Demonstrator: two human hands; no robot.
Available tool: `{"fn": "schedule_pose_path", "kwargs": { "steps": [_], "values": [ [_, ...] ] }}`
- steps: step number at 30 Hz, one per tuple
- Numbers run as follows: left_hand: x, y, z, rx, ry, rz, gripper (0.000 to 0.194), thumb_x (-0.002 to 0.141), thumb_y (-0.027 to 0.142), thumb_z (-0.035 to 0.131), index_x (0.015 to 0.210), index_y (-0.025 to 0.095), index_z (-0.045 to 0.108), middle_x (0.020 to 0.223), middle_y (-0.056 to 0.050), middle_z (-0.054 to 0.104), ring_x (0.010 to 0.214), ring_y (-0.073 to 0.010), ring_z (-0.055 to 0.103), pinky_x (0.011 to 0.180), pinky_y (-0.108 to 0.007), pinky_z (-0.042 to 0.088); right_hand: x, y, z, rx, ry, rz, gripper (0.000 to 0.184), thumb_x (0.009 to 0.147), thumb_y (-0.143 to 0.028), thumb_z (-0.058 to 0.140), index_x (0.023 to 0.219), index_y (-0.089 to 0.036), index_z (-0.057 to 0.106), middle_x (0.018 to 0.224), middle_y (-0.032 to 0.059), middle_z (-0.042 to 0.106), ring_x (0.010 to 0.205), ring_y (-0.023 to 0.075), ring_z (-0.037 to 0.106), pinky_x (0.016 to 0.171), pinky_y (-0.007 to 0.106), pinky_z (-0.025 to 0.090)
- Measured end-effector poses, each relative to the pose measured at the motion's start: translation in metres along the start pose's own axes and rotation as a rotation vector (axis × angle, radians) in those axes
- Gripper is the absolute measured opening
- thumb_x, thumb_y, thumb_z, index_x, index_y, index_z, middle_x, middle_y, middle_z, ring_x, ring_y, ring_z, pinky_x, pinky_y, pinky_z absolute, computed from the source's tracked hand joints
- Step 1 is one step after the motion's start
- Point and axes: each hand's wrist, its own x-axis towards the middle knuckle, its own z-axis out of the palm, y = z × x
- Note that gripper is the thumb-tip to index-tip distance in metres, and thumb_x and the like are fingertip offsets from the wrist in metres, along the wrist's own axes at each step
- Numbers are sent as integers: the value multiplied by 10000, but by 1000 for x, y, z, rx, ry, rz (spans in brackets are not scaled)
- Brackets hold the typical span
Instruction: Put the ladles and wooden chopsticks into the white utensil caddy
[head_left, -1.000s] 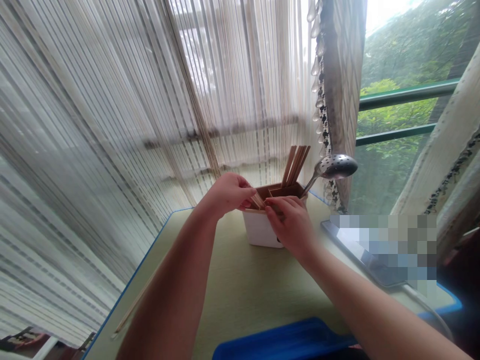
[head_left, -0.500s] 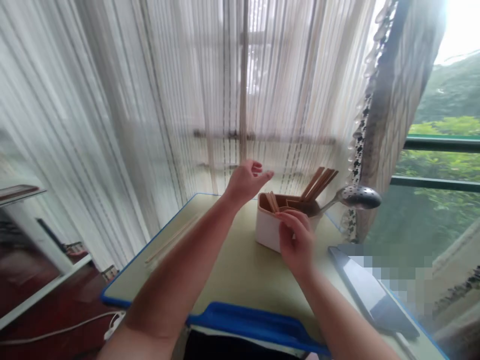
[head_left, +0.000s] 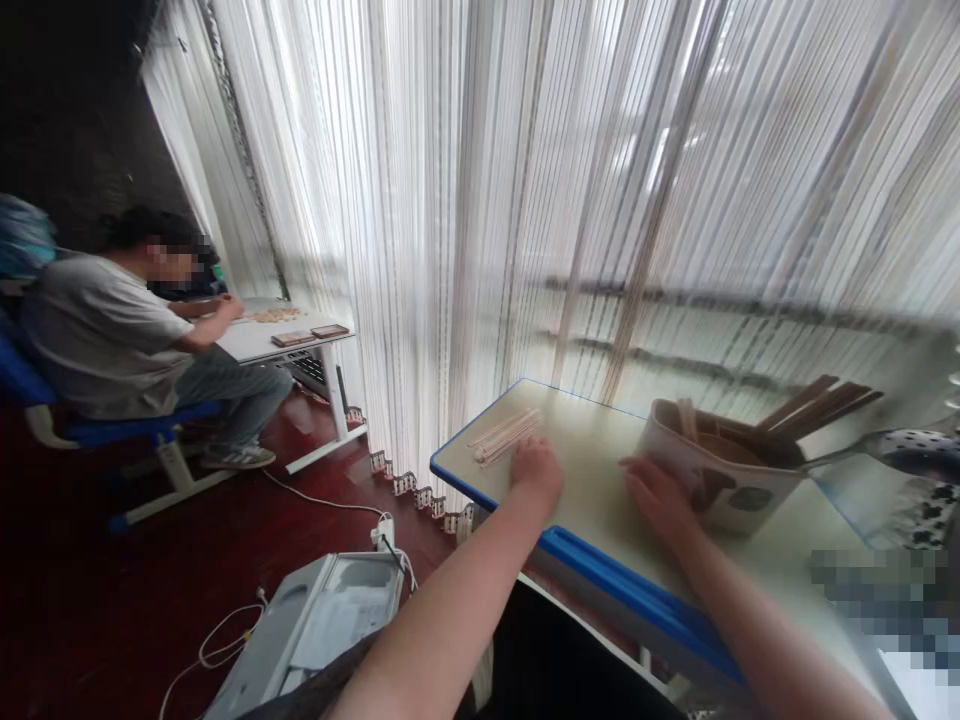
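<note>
My left hand reaches onto the pale green table and rests by a few loose wooden chopsticks lying near the far left corner; its fingers are curled and partly hidden. My right hand lies on the table just left of a white utensil holder, fingers bent, holding nothing I can make out. The holder contains brown chopsticks and a perforated metal ladle.
Striped sheer curtains hang behind the table. A blue tray edge runs along the table's near side. Another person sits at a white desk far left. A grey device and cables lie on the dark red floor.
The view swung left. My left hand dropped from above the holder to the loose chopsticks at the table's left. My right hand came off the holder's rim onto the table.
</note>
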Motion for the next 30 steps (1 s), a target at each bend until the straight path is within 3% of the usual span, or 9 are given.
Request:
{"fn": "schedule_pose_path", "kwargs": {
  "steps": [3, 5, 7, 11, 17, 21, 24, 27, 30],
  "values": [
    [-2, 4, 9, 140, -50, -100, 441, 825, 206, 380, 1231, 97, 513, 1368, -192, 400, 1322, -319, 249, 1073, -515, 147, 5, -1, 5, -186, -82, 121, 353, 858, -413, 369, 930, -178, 622, 812, 58, 658, 736, 190, 605, 693, 290, 440],
    [-2, 10, 11, 187, -103, -184, 485, 834, 228, 357, 1277, 67, 470, 1396, -222, 353, 1332, -345, 222, 1065, -560, 91, 6, -6, 10, -325, -93, 159, 347, 846, -398, 393, 923, -169, 641, 836, 82, 669, 768, 201, 609, 709, 293, 425],
    [-2, 12, 10, 187, -130, -214, 474, 841, 234, 338, 1250, 55, 493, 1368, -241, 382, 1304, -348, 277, 1046, -565, 139, 5, -13, 17, -392, -90, 174, 325, 819, -356, 443, 964, -147, 646, 893, 119, 668, 800, 219, 606, 721, 306, 412],
    [-3, 11, 5, 148, -121, -145, 409, 844, 202, 322, 1154, 100, 569, 1267, -216, 494, 1192, -289, 430, 1000, -490, 272, -1, -18, 22, -421, -63, 201, 334, 803, -303, 459, 1020, -118, 634, 938, 150, 657, 814, 226, 599, 716, 312, 400],
    [-3, 9, 2, 157, -96, -240, 519, 821, 280, 395, 1274, 35, 460, 1384, -253, 349, 1299, -367, 264, 1025, -547, 180, -6, -17, 15, -413, -65, 204, 275, 805, -290, 462, 942, -154, 658, 782, 70, 664, 722, 176, 583, 671, 267, 382],
    [-4, 10, 6, 113, -29, -115, 477, 833, 222, 361, 1280, 91, 464, 1401, -205, 349, 1278, -313, 316, 1021, -484, 237, -8, -22, 16, -436, -75, 180, 258, 814, -284, 449, 872, -168, 673, 799, 77, 669, 725, 175, 576, 659, 267, 360],
    [-3, 10, 7, 141, -30, -155, 508, 838, 217, 359, 1322, 74, 415, 1429, -219, 290, 1313, -324, 251, 1037, -485, 205, -9, -24, 15, -447, -83, 184, 269, 820, -304, 441, 844, -169, 673, 791, 80, 672, 718, 182, 576, 647, 273, 347],
    [-2, 9, 6, 150, -68, -232, 444, 846, 172, 329, 1233, 39, 501, 1305, -255, 435, 1214, -324, 386, 991, -482, 265, -9, -23, 14, -449, -86, 196, 281, 822, -323, 430, 824, -171, 666, 790, 80, 674, 723, 189, 577, 637, 275, 339],
    [-2, 8, 3, 123, -71, -191, 396, 859, 121, 289, 1143, 100, 566, 1180, -203, 536, 1088, -255, 486, 932, -419, 334, -9, -22, 13, -447, -85, 203, 282, 822, -322, 421, 805, -172, 659, 799, 80, 675, 739, 190, 578, 637, 271, 334]
  ]
}}
